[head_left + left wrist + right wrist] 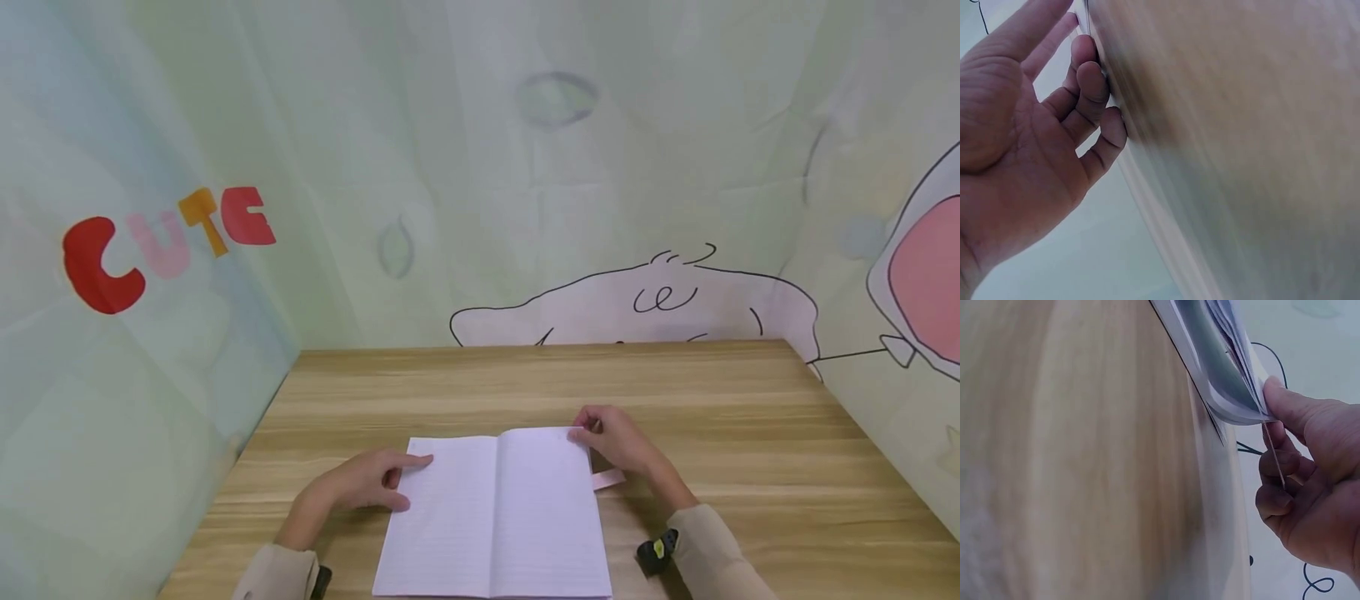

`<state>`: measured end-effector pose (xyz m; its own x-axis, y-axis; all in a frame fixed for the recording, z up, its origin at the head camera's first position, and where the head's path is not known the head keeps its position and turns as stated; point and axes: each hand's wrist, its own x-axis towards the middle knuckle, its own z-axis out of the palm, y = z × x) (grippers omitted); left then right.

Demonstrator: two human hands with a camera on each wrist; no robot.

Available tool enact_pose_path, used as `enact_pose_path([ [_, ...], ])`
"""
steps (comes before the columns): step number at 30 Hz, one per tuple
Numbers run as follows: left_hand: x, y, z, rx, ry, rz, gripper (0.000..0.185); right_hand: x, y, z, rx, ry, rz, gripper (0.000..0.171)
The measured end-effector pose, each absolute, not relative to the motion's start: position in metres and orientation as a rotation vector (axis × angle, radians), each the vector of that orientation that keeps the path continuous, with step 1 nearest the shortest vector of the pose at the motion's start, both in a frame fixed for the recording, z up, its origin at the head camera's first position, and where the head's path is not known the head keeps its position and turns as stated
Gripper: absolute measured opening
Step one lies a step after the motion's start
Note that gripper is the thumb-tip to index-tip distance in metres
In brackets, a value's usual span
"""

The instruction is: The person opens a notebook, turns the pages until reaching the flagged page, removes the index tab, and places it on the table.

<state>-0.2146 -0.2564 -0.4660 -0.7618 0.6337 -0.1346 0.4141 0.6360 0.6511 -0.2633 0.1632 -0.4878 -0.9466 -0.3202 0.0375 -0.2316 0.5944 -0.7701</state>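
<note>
An open notebook (442, 525) with faintly lined white pages lies on the table. My left hand (363, 482) is at its left edge, index finger and thumb resting on the left page. In the left wrist view, the other fingers of the left hand (1054, 119) bend against the wooden surface. At the upper right corner, my right hand (615, 437) pinches pages between thumb and fingers. The right wrist view shows several notebook leaves (1244, 369) bowed up above the cover, their corner under the thumb of the right hand (1316, 469). A pale pink strip (607, 479) sticks out from the right edge.
The wood-grain table (525, 383) runs back to a pale printed curtain (465, 167) with cartoon drawings and the letters CUTE. A second curtain side stands at the left and another at the right. Black wrist devices (657, 552) sit by the sleeves.
</note>
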Motion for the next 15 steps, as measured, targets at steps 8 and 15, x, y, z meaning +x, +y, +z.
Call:
enact_pose_path([
  [8,-0.2131,-0.2569,-0.4667,0.792,2.521,0.859,0.062,-0.2632,0.1585,-0.4866,-0.459,2.77,-1.252,0.008],
  [15,-0.2117,-0.256,-0.466,0.775,2.52,0.868,0.062,-0.2619,0.1562,-0.485,-0.533,2.827,-1.208,0.009],
])
